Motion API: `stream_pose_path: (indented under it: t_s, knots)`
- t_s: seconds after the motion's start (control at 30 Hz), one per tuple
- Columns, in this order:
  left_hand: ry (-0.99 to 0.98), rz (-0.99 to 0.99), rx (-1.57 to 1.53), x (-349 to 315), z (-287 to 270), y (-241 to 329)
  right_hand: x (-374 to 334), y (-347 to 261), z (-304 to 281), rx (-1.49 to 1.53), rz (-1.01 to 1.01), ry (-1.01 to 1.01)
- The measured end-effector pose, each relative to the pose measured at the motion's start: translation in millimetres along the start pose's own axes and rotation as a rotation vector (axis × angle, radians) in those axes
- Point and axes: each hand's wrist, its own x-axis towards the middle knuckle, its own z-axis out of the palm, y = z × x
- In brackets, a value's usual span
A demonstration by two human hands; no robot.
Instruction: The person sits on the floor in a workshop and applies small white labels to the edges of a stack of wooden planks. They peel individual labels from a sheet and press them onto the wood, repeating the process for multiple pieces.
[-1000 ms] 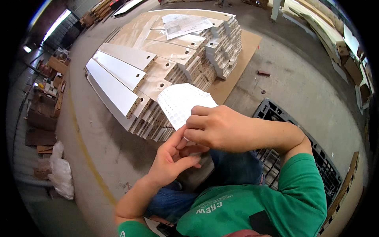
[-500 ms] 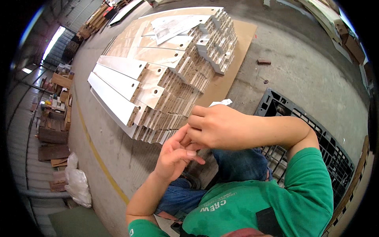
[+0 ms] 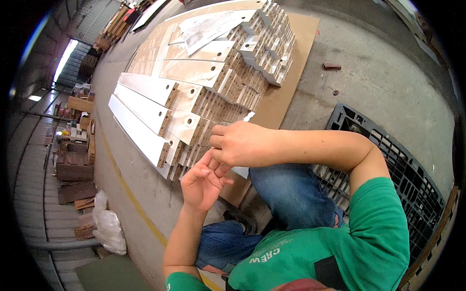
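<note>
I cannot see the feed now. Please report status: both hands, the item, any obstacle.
Left hand open, fingers up. Right hand closed around white sheet, mostly hidden. Hands touch. Stacked white panels lie just beyond.

view: single head-worn fisheye, left of a pair | looked: steeply down and forward over the person's own lap | near: left hand (image 3: 203,182) and right hand (image 3: 242,144) close below the lens | far: stacked white panels (image 3: 160,111) on the floor (image 3: 388,82) | edges: bent toward rim | shared: no second view

The person wears a green short-sleeved T-shirt (image 3: 369,242) with white chest lettering. Blue jeans (image 3: 286,194) cover the legs, seemingly frayed at one knee.
</note>
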Motion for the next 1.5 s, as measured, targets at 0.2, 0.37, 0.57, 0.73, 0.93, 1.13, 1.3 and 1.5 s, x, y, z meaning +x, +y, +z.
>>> stream_pose_path:
  t_s: [0.2,0.37,0.57,0.73,0.93,1.13,1.3,1.5]
  knots:
    - [0.014,-0.062,-0.032,24.9,-5.4,-2.4,-20.8,25.3,15.4,0.133,0.037,0.110]
    - [0.139,-0.081,0.088,28.7,-10.4,-3.2,-43.3,67.4,23.0,0.999,0.296,-0.047]
    - [0.166,-0.138,0.252,22.0,-26.5,-9.7,-59.0,173.6,37.1,1.320,0.869,0.787]
    - [0.242,-0.147,0.332,12.2,-29.9,-7.9,-36.4,205.9,45.4,1.137,0.854,0.771]
    - [0.286,-0.128,0.322,11.8,-37.8,-4.5,-25.9,211.2,59.1,1.066,0.856,0.812]
    - [0.253,-0.149,0.338,12.8,-42.7,-6.4,-28.4,212.3,59.0,0.998,0.767,0.847]
    - [0.243,-0.150,0.361,13.9,-41.5,-6.3,-22.7,214.5,59.4,0.755,0.740,0.818]
    - [0.243,-0.150,0.357,14.3,-41.3,-6.7,-20.5,217.4,61.3,0.504,0.763,0.785]
